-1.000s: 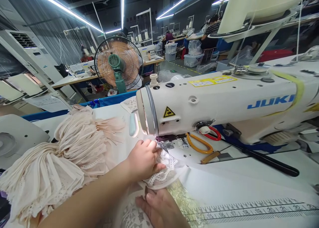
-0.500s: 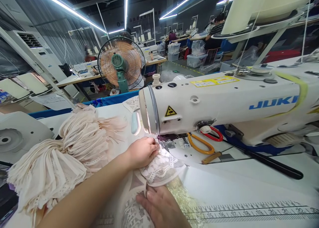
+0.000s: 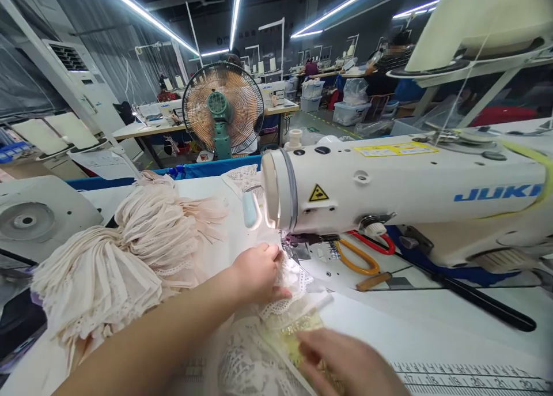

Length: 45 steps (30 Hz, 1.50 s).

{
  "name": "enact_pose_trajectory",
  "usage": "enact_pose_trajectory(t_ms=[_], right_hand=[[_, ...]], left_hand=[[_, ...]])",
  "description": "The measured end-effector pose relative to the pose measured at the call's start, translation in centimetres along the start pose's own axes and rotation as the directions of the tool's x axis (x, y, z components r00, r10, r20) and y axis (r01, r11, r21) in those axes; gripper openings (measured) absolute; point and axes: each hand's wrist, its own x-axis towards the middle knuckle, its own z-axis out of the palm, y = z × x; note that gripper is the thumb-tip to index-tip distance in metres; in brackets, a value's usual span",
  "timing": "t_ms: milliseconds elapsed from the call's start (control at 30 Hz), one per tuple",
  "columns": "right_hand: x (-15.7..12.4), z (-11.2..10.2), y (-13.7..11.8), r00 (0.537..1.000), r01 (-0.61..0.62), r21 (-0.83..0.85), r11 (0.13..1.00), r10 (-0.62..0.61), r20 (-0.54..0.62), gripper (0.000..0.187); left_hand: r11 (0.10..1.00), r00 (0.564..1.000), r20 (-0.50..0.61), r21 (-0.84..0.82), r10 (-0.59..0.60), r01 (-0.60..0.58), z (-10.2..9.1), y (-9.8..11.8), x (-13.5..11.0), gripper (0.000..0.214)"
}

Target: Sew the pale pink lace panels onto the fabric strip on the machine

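My left hand (image 3: 257, 273) is closed on a cream lace piece (image 3: 296, 278), beside the needle area of a white sewing machine (image 3: 332, 191). The lace's scalloped edge shows to the right of my fingers, while the needle itself is hidden. Lower down, my right hand (image 3: 352, 361) is blurred by motion, its thumb and fingers apart. It is just right of another patterned lace section (image 3: 250, 355) and over a yellowish, shiny patch (image 3: 298, 330). I see nothing held in it, though its underside is hidden.
A bundle of cream lace strips (image 3: 147, 234) lies left. Right of the needle are orange-handled scissors (image 3: 367, 263) and a long black bar (image 3: 488, 301). A ruler scale (image 3: 470, 378) runs along the front. Behind the table stands a fan (image 3: 222, 110); people sit farther back.
My right hand has come off the lower lace and moved right. My left hand remains on the lace by the needle, its fingers slightly shifted. The whole view has swung a little left.
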Motion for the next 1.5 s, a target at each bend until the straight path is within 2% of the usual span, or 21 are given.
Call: enact_pose_trajectory(t_ms=[33, 100, 167, 200, 267, 433, 600, 833, 900, 1033, 1100, 1200, 1367, 1500], right_hand=[[0.4, -1.2, 0.9, 0.994, 0.075, -0.201, 0.977, -0.089, -0.065, 0.028], [1.7, -3.1, 2.7, 0.963, 0.187, -0.518, 0.835, -0.259, -0.07, 0.039], [3.2, -4.1, 3.9, 0.932, 0.244, -0.67, 0.701, -0.36, -0.037, 0.042], [3.9, -4.3, 4.2, 0.922, 0.267, -0.695, 0.668, -0.387, -0.018, 0.042], [4.8, -4.5, 4.3, 0.906, 0.32, -0.672, 0.668, -0.422, 0.012, 0.037], [4.9, -3.6, 3.0, 0.887, 0.429, -0.497, 0.754, -0.455, 0.076, 0.029], [4.5, -2.3, 2.7, 0.909, 0.378, -0.492, 0.784, -0.414, 0.038, 0.031], [5.3, -1.9, 2.3, 0.921, 0.348, -0.554, 0.756, -0.387, 0.05, 0.031], [5.6, -1.8, 2.5, 0.922, 0.348, -0.563, 0.75, -0.383, 0.059, 0.03], [6.2, -1.7, 3.0, 0.916, 0.37, -0.559, 0.743, -0.392, 0.085, 0.028], [6.5, -1.7, 3.2, 0.911, 0.377, -0.566, 0.733, -0.404, 0.084, 0.027], [7.0, -1.6, 3.3, 0.92, 0.355, -0.578, 0.735, -0.386, 0.073, 0.027], [7.5, -1.5, 3.7, 0.943, 0.305, -0.567, 0.765, -0.326, 0.067, 0.025], [7.4, -1.3, 3.9, 0.933, 0.32, -0.565, 0.761, -0.356, 0.05, 0.025]], left_hand=[[1.0, 1.0, -0.015, -0.004, 0.005, -0.005, 0.2, -0.1, 0.0, 0.066], [1.0, 0.999, -0.047, -0.013, 0.019, -0.02, 0.4, -0.4, 0.0, 0.064], [0.999, 0.997, -0.067, -0.014, 0.039, -0.04, 0.6, -0.7, 0.1, 0.067], [0.999, 0.996, -0.07, -0.011, 0.047, -0.048, 0.6, -0.8, 0.1, 0.068], [0.998, 0.996, -0.065, -0.002, 0.056, -0.056, 0.7, -1.0, 0.1, 0.072], [0.996, 0.991, -0.099, 0.001, 0.089, -0.089, 0.8, -0.8, -0.7, 0.065], [0.993, 0.986, -0.123, -0.019, 0.115, -0.118, 0.9, -0.7, -1.0, 0.058], [0.987, 0.975, -0.158, 0.022, 0.159, -0.157, 1.6, -1.0, -0.6, 0.053], [0.985, 0.969, -0.177, 0.036, 0.17, -0.166, 1.5, -1.0, -0.7, 0.042], [0.961, 0.941, -0.194, 0.039, 0.277, -0.275, 1.0, -0.6, -1.1, 0.017], [0.944, 0.92, -0.217, 0.01, 0.325, -0.331, 0.8, -0.3, -1.3, 0.014], [0.937, 0.903, -0.28, -0.028, 0.326, -0.347, 1.1, -0.1, -1.4, 0.008], [0.943, 0.867, -0.378, 0.066, 0.326, -0.325, 2.5, -0.6, -0.7, 0.02], [0.937, 0.838, -0.422, 0.105, 0.347, -0.334, 3.1, -1.3, -0.2, 0.022]])
